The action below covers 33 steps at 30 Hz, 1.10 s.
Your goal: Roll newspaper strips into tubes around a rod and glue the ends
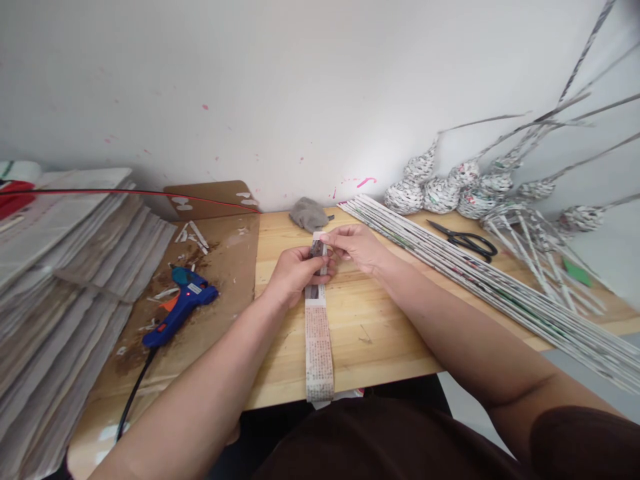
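A long strip of printed newspaper (319,347) runs from my hands toward me and bends down over the table's front edge. My left hand (300,272) is closed round the strip near its far end, with the thumb on top. At that far end my right hand (353,245) pinches the paper's edge between thumb and fingers. Just beyond the hands lies a crumpled grey cloth (309,213), partly hidden at its near side. Whether anything else lies under my fingers is hidden.
On the left, a blue glue gun (183,307) rests on stained cardboard (220,253) beside a tall newspaper stack (75,287). To the right lie rolled paper sticks (450,267), black scissors (465,241) and several woven paper gourds (443,193) against the wall. Wooden tabletop (380,313) lies beneath.
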Tool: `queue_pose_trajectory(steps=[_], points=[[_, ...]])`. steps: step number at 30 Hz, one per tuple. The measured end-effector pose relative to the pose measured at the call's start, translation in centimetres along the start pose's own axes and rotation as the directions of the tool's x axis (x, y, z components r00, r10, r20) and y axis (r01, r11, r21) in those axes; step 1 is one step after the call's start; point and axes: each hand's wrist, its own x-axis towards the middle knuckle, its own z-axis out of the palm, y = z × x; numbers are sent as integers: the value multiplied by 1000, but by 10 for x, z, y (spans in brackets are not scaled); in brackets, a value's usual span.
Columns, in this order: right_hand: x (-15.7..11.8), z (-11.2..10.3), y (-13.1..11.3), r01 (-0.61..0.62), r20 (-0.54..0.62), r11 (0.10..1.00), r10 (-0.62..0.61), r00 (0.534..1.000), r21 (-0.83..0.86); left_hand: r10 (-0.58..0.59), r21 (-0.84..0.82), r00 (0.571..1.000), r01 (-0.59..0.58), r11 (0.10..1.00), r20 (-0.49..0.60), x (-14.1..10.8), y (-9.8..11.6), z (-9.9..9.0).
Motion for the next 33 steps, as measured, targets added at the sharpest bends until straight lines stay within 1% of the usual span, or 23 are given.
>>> queue_pose_trajectory(steps=[5,9,12,14,16,19,21,27,33], points=[[0,2,2,-5,-2,1000,5,1000,23,37,-2,999,-37,999,20,-1,-2,1],[-2,6,3,10,-17,1000,-9,1000,12,78,-18,997,-78,997,-13,0,-5,1],[-3,8,2,21,-18,1000,-20,1000,6,88,-18,995,-89,996,-40,1,-7,1],[-4,8,1,22,-9,1000,-22,1000,8,87,-15,996,-87,996,-37,2,-7,0],[-5,6,-1,25,38,1000,-26,999,8,83,-13,996,-83,996,-33,2,-7,0],[-5,1,-3,17,169,1000,-16,985,-6,78,-15,996,-79,997,-50,4,-7,-1],[-5,-1,-3,16,201,1000,-12,980,-18,78,-16,995,-79,997,-56,5,-8,-2],[-4,1,0,1,136,1000,0,991,-4,80,10,996,-79,997,-49,6,-8,-2],[-1,2,4,14,88,1000,-15,996,11,117,30,993,-117,993,-18,4,-9,0]])
